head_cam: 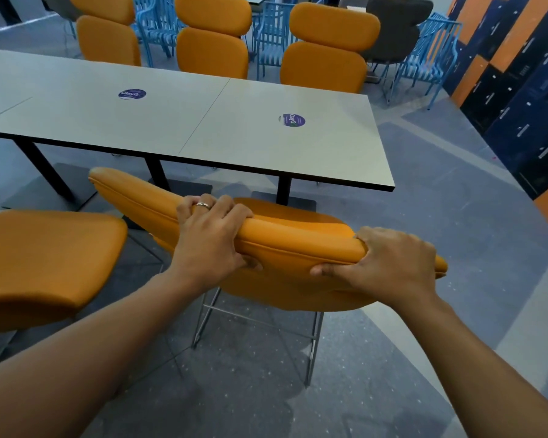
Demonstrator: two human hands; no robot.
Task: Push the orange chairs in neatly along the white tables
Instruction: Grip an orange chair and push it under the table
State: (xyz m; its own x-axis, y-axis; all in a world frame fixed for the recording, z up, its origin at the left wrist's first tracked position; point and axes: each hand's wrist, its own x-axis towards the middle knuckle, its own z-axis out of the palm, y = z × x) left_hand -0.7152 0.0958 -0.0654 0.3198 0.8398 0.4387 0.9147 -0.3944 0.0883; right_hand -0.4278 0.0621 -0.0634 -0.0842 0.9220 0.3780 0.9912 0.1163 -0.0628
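An orange padded chair (298,245) with a thin metal frame stands just short of the near edge of the white tables (266,140), turned at an angle to that edge. My left hand (209,238) grips the top of its backrest, fingers curled over the front. My right hand (389,263) grips the same backrest further right, thumb underneath. A second orange chair (45,257) stands close beside it at the left. Three orange chairs (212,42) line the far side of the tables.
Blue metal chairs (431,55) and a dark chair (396,30) stand behind the far row. Orange and navy lockers (519,74) fill the right wall. Black table legs and base plates (283,192) sit under the tables. Grey floor lies open to the right.
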